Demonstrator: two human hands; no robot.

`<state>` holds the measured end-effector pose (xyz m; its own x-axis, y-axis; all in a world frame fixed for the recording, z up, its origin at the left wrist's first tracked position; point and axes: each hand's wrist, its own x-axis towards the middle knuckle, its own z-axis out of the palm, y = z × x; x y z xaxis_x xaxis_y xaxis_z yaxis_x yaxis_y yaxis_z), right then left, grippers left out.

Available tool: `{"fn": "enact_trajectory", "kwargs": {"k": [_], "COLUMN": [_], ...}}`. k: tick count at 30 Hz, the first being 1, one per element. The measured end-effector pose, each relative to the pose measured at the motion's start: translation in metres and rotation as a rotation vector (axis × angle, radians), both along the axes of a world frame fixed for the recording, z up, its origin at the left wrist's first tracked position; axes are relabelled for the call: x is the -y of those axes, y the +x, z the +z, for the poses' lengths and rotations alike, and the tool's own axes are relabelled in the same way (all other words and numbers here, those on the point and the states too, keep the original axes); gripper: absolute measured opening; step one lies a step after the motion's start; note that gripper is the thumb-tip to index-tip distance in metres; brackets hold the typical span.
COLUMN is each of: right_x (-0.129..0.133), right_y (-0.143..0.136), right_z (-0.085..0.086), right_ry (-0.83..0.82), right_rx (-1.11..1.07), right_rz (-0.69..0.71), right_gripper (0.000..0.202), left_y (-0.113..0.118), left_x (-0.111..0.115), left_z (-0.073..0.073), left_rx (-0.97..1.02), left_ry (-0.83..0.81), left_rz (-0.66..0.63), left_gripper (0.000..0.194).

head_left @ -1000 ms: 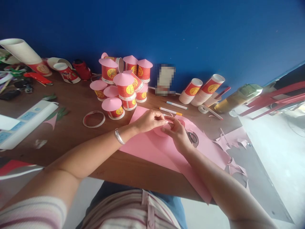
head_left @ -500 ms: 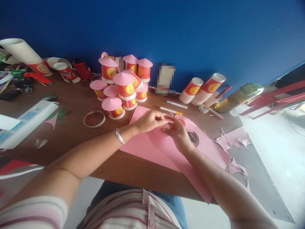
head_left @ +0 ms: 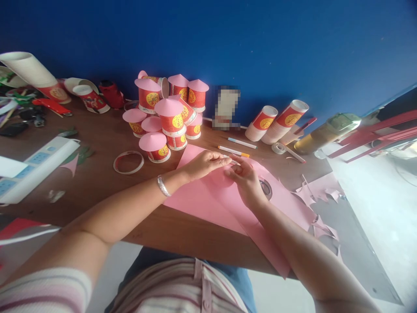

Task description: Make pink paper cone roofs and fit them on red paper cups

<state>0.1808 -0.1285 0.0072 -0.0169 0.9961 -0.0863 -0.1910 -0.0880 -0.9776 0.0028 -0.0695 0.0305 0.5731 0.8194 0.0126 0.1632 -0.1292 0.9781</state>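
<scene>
Plainly, we find both hands at work over pink paper on the desk.
We record a blue wall [head_left: 208, 39] behind the desk [head_left: 153, 226], pink sheets [head_left: 208, 200] at its front edge, and cone-topped cups [head_left: 172, 122] grouped to their left. The right hand [head_left: 248, 181] pinches the pink piece [head_left: 222, 177], which sits above the sheets, between the hands. The left hand's [head_left: 206, 166] grip is narrow, its fingertips at a pale sliver [head_left: 236, 162]; we cannot tell whether they hold it. Two markers [head_left: 233, 151] lie just beyond.
</scene>
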Motion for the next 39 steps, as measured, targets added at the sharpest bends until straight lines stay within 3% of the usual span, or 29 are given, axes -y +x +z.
{"fn": "enact_trajectory", "kwargs": {"k": [4,7,22,28,32,39], "right_x": [-0.001,-0.002,-0.004,-0.005,-0.005,-0.006], "right_y": [0.005,0.007,0.008,0.010,0.012,0.011], "right_z": [0.000,0.003,0.005,0.000,0.001,0.000], "right_ry": [0.034,0.023,0.003,-0.014,0.008,-0.033], "right_rx": [-0.019,-0.025,-0.036,-0.048,0.007,0.038], "right_rz": [-0.087,-0.097,-0.017,-0.003,0.047,0.094], "right_gripper": [0.064,0.061,0.060,0.039,0.041,0.040], "left_y": [-0.004,-0.006,-0.009,-0.010,-0.010,-0.010], "left_x": [-0.002,-0.006,-0.009,-0.010,-0.011,-0.010], "left_z": [-0.002,-0.006,-0.003,-0.006,-0.006,-0.007], "left_rx": [0.068,0.095,0.052,0.111,0.155,0.108], "left_ry": [-0.160,-0.216,-0.221,-0.279,-0.332,-0.264], "left_rz": [-0.096,-0.093,-0.109,-0.060,-0.067,-0.096], "left_gripper": [0.037,0.028,0.024,0.028,0.029,0.027]}}
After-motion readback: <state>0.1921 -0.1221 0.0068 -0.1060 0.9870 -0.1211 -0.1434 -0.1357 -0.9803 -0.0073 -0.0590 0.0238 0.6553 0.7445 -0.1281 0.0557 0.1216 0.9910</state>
